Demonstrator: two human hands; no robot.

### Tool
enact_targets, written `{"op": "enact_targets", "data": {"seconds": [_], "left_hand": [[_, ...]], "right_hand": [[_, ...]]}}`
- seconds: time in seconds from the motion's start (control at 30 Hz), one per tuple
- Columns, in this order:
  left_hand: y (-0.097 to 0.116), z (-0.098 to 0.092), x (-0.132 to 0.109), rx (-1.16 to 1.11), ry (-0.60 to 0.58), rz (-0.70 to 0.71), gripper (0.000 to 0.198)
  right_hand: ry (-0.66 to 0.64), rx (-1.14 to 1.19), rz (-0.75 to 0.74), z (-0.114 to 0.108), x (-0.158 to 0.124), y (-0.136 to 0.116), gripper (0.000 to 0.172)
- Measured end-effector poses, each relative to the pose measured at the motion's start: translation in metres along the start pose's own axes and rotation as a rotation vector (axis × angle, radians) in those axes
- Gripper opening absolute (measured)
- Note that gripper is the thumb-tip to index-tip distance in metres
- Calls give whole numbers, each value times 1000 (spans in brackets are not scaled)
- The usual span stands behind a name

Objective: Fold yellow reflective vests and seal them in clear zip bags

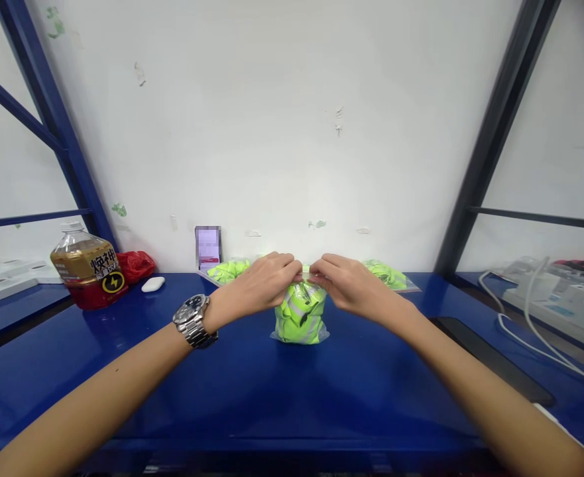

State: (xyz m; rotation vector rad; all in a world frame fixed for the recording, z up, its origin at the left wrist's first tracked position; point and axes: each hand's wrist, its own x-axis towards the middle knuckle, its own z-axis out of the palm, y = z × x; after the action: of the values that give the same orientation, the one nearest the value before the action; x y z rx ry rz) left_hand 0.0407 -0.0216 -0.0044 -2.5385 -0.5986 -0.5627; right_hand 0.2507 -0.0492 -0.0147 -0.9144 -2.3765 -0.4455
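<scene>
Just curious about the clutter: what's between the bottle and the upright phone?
In the head view: a crumpled red bag beside the bottle, then a small white case.

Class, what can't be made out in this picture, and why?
Head view throughout:
Top edge of the clear bag: partly hidden by the left grip and right grip.
Text on the phone: blurred by pixelation.
One side of the dark slab: hidden by the right forearm.
Rest of the white strip: cut off by the right edge.
</scene>
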Motion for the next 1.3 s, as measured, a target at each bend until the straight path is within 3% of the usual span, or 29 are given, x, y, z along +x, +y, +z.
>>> {"op": "enact_targets", "data": {"seconds": [0.33,1.3], "left_hand": [[8,-19,1,-92,-30,14,16],[4,-11,-1,-41,-18,88,18]], "right_hand": [[23,33,-30,1,-1,-2,12],[19,-7,-88,3,0,-1,16]]}}
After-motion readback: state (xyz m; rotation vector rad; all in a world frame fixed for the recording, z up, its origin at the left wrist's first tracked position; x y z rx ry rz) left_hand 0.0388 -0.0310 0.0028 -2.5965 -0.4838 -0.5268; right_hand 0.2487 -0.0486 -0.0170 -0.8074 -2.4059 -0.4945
